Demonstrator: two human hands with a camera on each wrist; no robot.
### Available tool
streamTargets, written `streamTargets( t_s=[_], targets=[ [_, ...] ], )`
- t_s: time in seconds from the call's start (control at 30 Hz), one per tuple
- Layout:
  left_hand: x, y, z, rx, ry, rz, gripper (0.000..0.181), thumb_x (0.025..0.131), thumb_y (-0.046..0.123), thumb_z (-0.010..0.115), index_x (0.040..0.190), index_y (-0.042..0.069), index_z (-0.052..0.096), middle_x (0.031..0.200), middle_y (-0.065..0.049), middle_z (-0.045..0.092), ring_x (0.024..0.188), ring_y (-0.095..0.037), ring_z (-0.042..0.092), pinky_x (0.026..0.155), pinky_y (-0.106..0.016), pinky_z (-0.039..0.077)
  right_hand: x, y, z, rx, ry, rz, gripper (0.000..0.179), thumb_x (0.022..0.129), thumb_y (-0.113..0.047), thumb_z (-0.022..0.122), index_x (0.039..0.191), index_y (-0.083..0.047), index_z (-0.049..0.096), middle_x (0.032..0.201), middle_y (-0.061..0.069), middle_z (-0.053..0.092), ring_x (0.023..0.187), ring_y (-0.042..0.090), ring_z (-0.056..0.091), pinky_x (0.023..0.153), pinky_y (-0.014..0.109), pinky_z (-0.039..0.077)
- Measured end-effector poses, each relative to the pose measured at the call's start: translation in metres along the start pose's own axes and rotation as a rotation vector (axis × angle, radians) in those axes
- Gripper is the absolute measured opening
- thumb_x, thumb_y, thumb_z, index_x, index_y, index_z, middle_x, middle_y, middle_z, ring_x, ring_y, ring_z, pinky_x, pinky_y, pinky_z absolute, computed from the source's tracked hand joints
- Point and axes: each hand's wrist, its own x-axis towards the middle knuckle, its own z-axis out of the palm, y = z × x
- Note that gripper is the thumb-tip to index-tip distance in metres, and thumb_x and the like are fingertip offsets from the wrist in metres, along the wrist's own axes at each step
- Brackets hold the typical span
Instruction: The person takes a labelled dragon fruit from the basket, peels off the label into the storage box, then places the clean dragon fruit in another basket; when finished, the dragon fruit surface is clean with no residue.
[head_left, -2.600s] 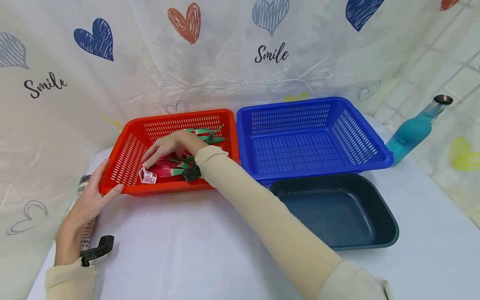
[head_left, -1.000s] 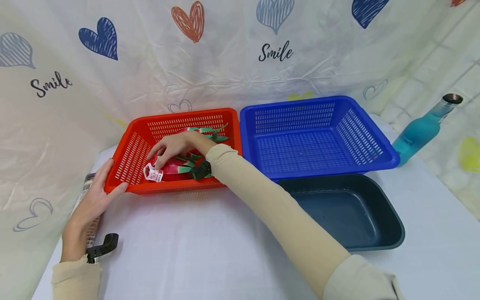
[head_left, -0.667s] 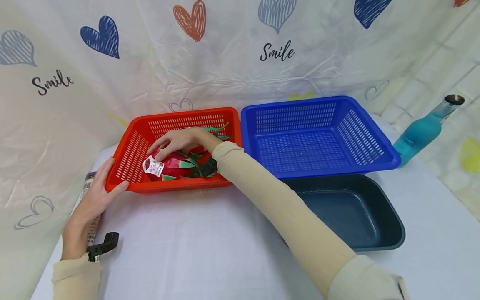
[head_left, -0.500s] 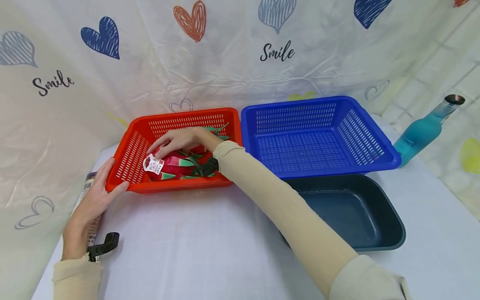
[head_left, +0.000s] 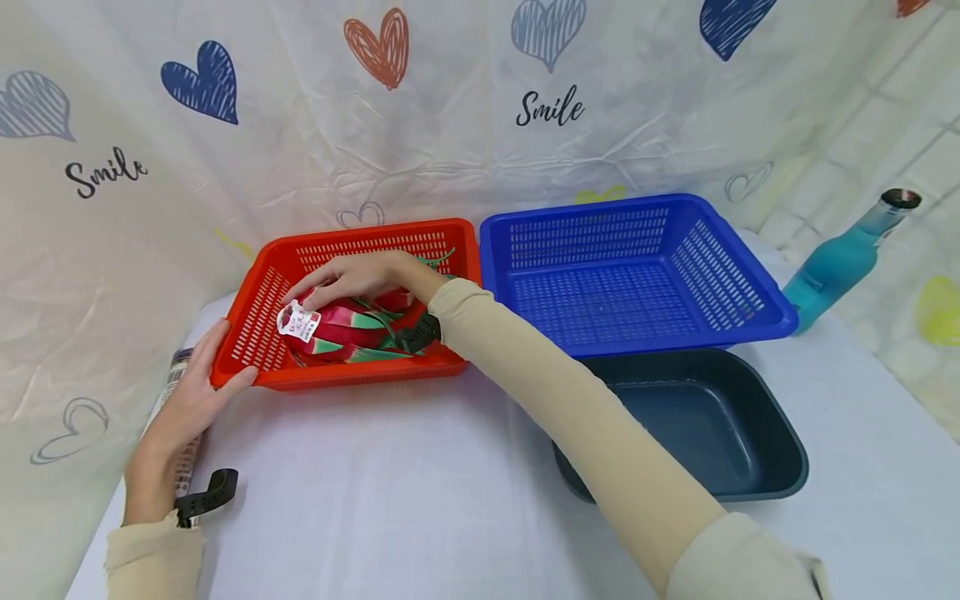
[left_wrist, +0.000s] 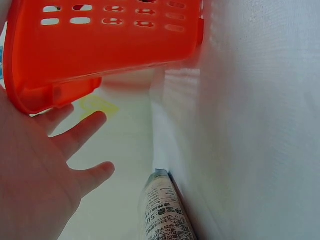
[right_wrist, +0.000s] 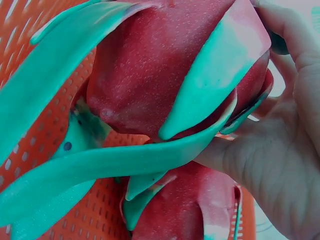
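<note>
While the white table [head_left: 352, 483] runs across the bottom and a backdrop [head_left: 450, 150] printed with hearts and "Smile" hangs behind, far left has a cylindrical container [left_wrist: 167, 215] lying beside the left forearm, small dark print on a pale label. Left hand [head_left: 189, 402]: at the left front corner of the red basket [head_left: 262, 317], thumb along the front rim, fingers along the left side. Left wrist view has its visible fingers straight and spread, so touching the corner, not clenched. Black mount [head_left: 208, 496] on that wrist.

Next, right hand [head_left: 348, 279]: reaches into the red basket, fingers and thumb curled round a red dragon fruit [right_wrist: 145, 80] with long green scales, a firm grasp. Fruit sits within the basket walls, under the hand; cannot tell if it touches the basket floor. White tag [head_left: 298, 321] near the fingertips. Second dragon fruit [right_wrist: 177, 207] just beside it, same basket.

Blue basket [head_left: 600, 304] stands right beside the red one. Dark tray [head_left: 708, 417] just in front of it, partly covered by the beige right sleeve [head_left: 540, 392]. Far right, turquoise bottle [head_left: 832, 271] with dark cap, near the blue basket's corner.
</note>
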Motion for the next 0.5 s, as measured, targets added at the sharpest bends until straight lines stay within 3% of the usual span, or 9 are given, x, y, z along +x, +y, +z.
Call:
streamTargets(
  t_s=[0.27,0.5],
  targets=[
    [0.0,-0.002,0.0,-0.015,-0.004,0.01,0.084,0.095,0.039,0.055,0.157,0.024,0.0,0.164,-0.011,0.0,0.14,-0.047,0.019,0.096,-0.076,0.032,-0.011,-0.015,0.003,0.049,-0.002,0.005,0.045,0.098,-0.025,0.054,0.143,-0.02,0.049,0.127,0.002,0.054,0.109,0.015,0.056,0.087,0.028,0.055],
    [0.001,-0.001,-0.001,0.001,0.001,0.018,0.084,0.095,0.038,0.055,0.157,0.024,0.001,0.164,-0.012,0.002,0.138,-0.045,0.022,0.096,-0.075,0.035,-0.005,-0.012,-0.005,-0.059,0.028,-0.064,0.046,0.097,-0.03,0.056,0.142,-0.026,0.049,0.13,-0.001,0.053,0.113,0.013,0.054,0.089,0.027,0.054]
  ],
)
